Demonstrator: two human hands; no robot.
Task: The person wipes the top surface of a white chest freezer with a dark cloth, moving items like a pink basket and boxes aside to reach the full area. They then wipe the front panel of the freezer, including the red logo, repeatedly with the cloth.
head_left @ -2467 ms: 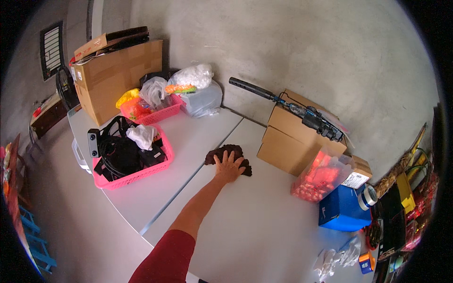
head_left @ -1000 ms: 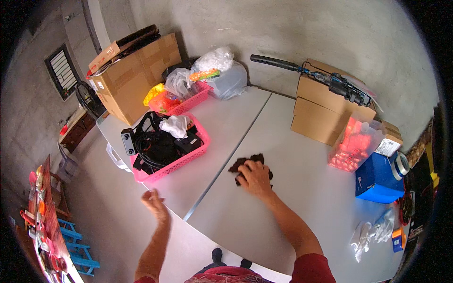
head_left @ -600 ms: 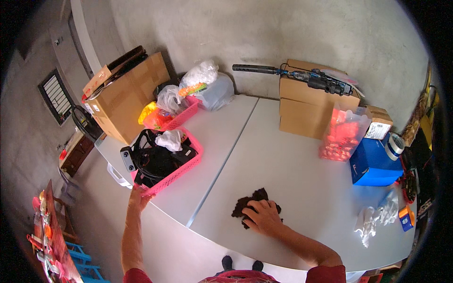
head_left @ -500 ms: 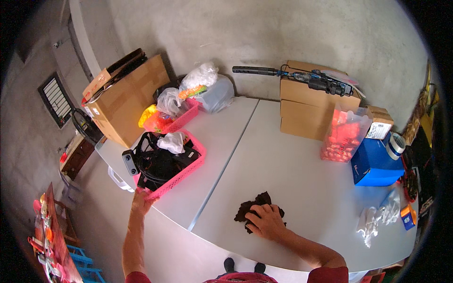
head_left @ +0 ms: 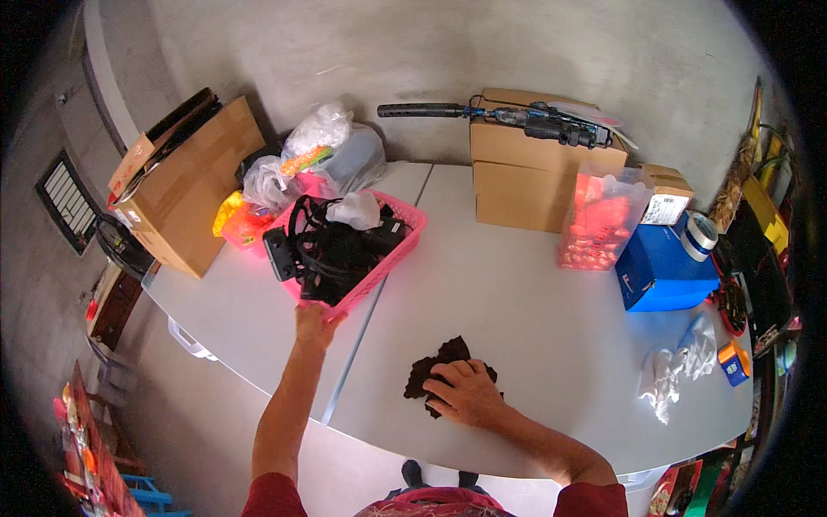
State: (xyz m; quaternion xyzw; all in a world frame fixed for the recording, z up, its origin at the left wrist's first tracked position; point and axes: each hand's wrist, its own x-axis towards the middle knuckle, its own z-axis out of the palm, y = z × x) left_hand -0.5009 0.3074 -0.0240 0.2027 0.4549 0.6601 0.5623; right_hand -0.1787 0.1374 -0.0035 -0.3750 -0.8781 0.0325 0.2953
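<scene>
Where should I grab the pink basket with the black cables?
Probably the near end of the pink basket, coming from the front of the table: its thin wall stands up, easy to hold. The left hand touches it there; cables lie in the middle.

Table (head_left: 534, 319) bears dark cloth (head_left: 439, 358), 1 blue box (head_left: 663, 277)

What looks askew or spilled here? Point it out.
Two things: in the pink basket, a black camera-like unit pokes out over the left side; and the long black device juts past the left edge of the cardboard box, seemingly unsupported. Nothing looks spilled.
</scene>
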